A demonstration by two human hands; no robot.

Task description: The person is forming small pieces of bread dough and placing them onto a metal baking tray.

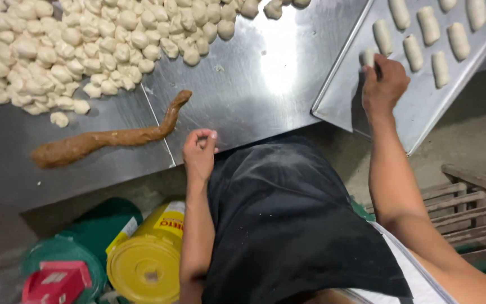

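My right hand [383, 84] rests on a metal baking tray [423, 107] and pinches a small shaped dough piece [367, 56] at the near end of a row. Several oblong dough pieces [413, 52] lie in rows on the tray. My left hand [199, 152] hovers at the front edge of the steel table [243, 95], fingers curled loosely, nothing seen in it. A long brown rope of filling [108, 138] lies on the table just left of that hand. A big heap of small dough balls [74, 45] covers the table's far left.
The tray overhangs the table's right edge. Below the table stand a yellow-lidded tub [144, 262], a green tub [68, 253] and a red box [54, 284]. A wooden pallet [473, 208] lies on the floor at right. A black apron [288, 225] covers my front.
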